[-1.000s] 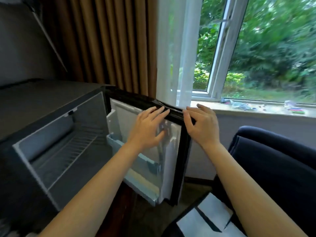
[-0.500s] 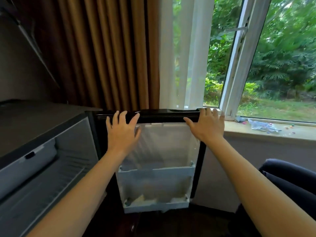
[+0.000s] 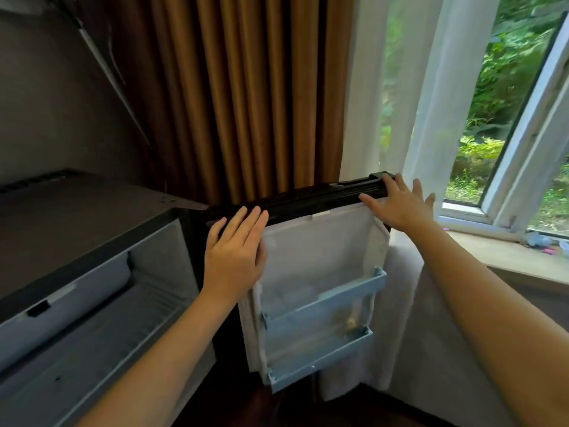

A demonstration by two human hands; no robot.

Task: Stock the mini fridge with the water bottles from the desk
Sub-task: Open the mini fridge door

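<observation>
The mini fridge (image 3: pixel 77 241) stands at the left, dark outside and grey inside, with its compartment showing. Its door (image 3: pixel 317 260) is swung wide open toward the curtains, white liner facing me, with two pale blue door shelves (image 3: pixel 323 303) on it. My left hand (image 3: pixel 234 257) lies flat with straight fingers against the door's upper left corner. My right hand (image 3: pixel 400 204) rests with spread fingers on the door's black top edge at the right corner. No water bottle is in view.
Brown curtains (image 3: pixel 246 97) and a white sheer curtain (image 3: pixel 431 97) hang right behind the door. An open window (image 3: pixel 523 155) and its sill (image 3: pixel 505 257) with small items lie at the right. Dark floor shows below the door.
The door has swung further open, back against the curtains. Both hands stayed on its top edge and moved with it. My view has shifted left and closer; the dark chair is out of sight.
</observation>
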